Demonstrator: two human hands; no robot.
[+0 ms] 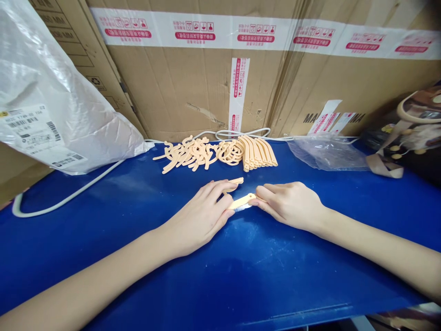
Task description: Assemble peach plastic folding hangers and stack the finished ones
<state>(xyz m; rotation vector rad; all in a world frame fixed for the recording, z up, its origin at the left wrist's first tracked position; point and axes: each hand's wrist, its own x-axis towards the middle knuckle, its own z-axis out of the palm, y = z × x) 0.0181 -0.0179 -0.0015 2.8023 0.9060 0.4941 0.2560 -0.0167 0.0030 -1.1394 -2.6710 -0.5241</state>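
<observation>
Between thumb and fingers, my left hand [203,214] grips a cream plastic strip [242,201] with a small hole near its end. A second cream piece [237,181] sticks out from under the same hand's fingers. My right hand [291,204] is closed at the strip's holed end, pinching a small cream part that is mostly hidden by the fingers. Beyond the hands lie a loose pile of curved cream pieces [189,154], some cream rings [230,152] and a neat row of curved cream strips [259,154].
The blue table [220,276] backs onto large cardboard boxes [172,87]. A white plastic mailer bag [69,101] stands at the left, near a white cable [69,203]. To the right lie a clear plastic bag [327,154] and a dark bag with a strap [413,133].
</observation>
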